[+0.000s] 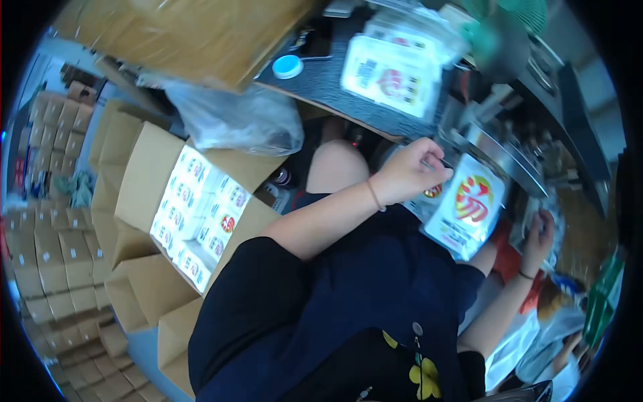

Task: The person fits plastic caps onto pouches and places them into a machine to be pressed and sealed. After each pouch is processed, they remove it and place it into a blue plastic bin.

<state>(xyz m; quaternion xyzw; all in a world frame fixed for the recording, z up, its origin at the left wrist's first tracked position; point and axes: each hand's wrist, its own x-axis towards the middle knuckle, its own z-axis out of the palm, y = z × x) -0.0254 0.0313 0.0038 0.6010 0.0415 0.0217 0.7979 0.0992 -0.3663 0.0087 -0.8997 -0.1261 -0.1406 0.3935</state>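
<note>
My left hand [412, 173] reaches across my lap with its fingers curled together in a pinch. What lies between the fingertips, if anything, is too small to make out. Just beside it is a flat white packet [467, 204] with a red and yellow round print, under the edge of a metal machine [507, 159]. Part of another printed packet [434, 191] shows below the left fingers. On the far right, my right hand [540, 236] has its fingers partly stretched out, next to clear plastic [554, 224].
An open carton [161, 167] at the left holds several rows of printed packets [201, 214]. More packets [395, 77] are stacked on the dark table [321, 84], near a blue lid [287, 66]. A green fan [512, 27] stands behind. Stacked cartons [57, 261] line the far left.
</note>
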